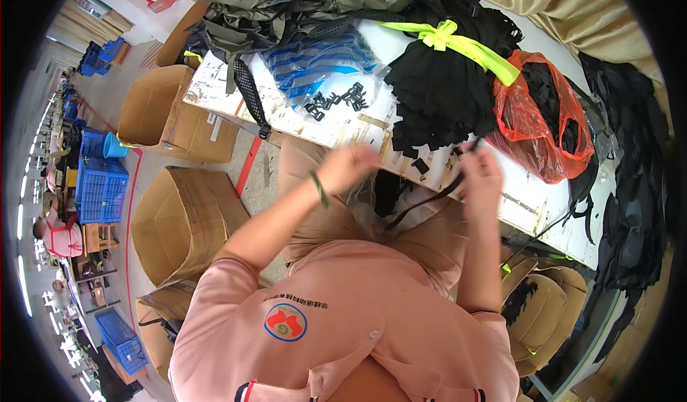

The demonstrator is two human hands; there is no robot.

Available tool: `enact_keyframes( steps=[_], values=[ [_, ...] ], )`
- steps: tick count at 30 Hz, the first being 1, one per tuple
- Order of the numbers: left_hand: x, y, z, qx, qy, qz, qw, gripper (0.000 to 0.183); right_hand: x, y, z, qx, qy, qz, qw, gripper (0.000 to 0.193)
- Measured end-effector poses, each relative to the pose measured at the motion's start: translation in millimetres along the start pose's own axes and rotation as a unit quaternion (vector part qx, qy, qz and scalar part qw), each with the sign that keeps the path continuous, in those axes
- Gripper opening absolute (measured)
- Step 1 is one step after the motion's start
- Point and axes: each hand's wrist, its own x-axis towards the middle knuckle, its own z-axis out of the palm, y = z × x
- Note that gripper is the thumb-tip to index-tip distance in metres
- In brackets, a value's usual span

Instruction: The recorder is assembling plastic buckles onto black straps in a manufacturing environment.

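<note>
My right hand (481, 173) is closed on a black webbing strap (440, 196) at the table's near edge. One part of the strap hangs down toward my lap, and a short end shows above my fingers. My left hand (351, 167), a little blurred, hovers by the same edge with its fingers curled together; whatever they may hold is hidden. Beyond the hands lies a thick bundle of black straps (436, 91), tied with a neon yellow band (458, 43). Several black plastic buckles (336, 101) rest on a clear bag left of the bundle.
A red plastic bag (526, 119) with black pieces stands right on the white table (526, 212). Blue-striped plastic packaging (315, 62) and dark green backpacks (300, 1) lie at the back. Cardboard boxes (182, 219) stand left, another box (551, 316) at lower right.
</note>
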Motion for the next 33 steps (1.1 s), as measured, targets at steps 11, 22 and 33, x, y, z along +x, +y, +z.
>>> enact_keyframes(
  steps=[11, 22, 33],
  values=[
    [84.0, -35.7, -51.3, 0.300, 0.172, 0.083, 0.935, 0.018, -38.8, 78.5, 19.5, -0.169, -0.155, -0.047, 0.972, 0.012],
    [15.5, 41.8, -5.4, -0.084, -0.076, 0.035, 0.993, 0.017, -25.3, 57.7, 35.3, 0.046, -0.073, 0.012, 0.996, 0.009],
    [-28.2, 33.7, 40.0, -0.421, -0.174, -0.086, 0.886, 0.039, -45.0, 81.0, 40.3, -0.003, -0.093, 0.024, 0.995, 0.012]
  ],
)
